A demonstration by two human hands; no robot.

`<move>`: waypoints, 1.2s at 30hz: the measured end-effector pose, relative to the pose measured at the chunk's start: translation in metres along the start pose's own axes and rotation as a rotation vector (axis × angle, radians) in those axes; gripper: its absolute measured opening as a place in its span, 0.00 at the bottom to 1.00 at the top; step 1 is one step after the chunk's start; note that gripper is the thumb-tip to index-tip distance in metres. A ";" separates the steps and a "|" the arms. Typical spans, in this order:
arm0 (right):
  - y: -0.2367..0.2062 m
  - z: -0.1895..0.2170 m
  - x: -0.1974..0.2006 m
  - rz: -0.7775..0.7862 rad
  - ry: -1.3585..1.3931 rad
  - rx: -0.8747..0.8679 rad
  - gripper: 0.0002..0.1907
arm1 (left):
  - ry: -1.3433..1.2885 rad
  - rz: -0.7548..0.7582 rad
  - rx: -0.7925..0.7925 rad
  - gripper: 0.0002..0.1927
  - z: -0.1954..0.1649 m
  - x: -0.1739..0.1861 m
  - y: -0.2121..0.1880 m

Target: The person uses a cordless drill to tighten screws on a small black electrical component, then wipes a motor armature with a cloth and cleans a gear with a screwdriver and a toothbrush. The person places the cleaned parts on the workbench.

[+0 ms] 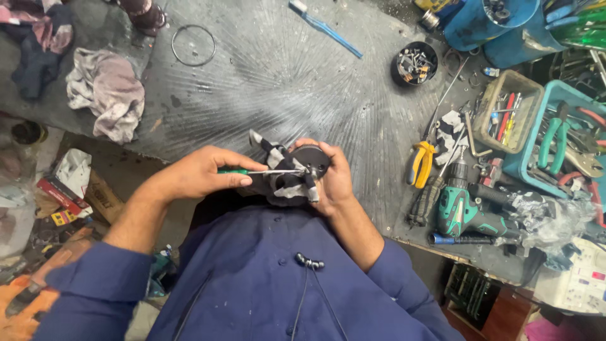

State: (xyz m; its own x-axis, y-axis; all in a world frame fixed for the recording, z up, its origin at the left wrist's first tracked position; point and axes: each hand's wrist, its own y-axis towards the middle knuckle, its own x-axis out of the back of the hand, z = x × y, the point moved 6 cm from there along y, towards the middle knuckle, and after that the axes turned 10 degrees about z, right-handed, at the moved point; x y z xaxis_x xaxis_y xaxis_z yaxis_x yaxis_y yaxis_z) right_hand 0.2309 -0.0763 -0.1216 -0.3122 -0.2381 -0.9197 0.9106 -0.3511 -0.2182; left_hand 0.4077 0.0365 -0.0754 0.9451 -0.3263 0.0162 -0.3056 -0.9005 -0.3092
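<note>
Drill (464, 215) right of round part (310, 159)

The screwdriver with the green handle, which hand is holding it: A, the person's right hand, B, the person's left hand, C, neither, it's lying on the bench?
B: the left hand grips the green-handled screwdriver, its tip against the round black part that the right hand holds.

screwdriver (265, 171): green handle, thin shaft, lying level, tip at the round part
round part (310, 159): dark disc, tilted, right of the screwdriver
</note>
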 end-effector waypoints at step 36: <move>0.007 0.024 -0.015 0.009 -0.171 0.364 0.21 | -0.176 -0.275 -0.103 0.20 0.009 -0.038 0.006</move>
State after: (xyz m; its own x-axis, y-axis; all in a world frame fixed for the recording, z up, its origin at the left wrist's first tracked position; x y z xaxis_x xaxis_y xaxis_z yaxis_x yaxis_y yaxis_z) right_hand 0.2356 -0.0968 -0.1016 -0.3730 -0.3790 -0.8469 0.7675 -0.6390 -0.0520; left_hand 0.3709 0.0462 -0.0866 0.9965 -0.0213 -0.0815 -0.0386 -0.9752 -0.2178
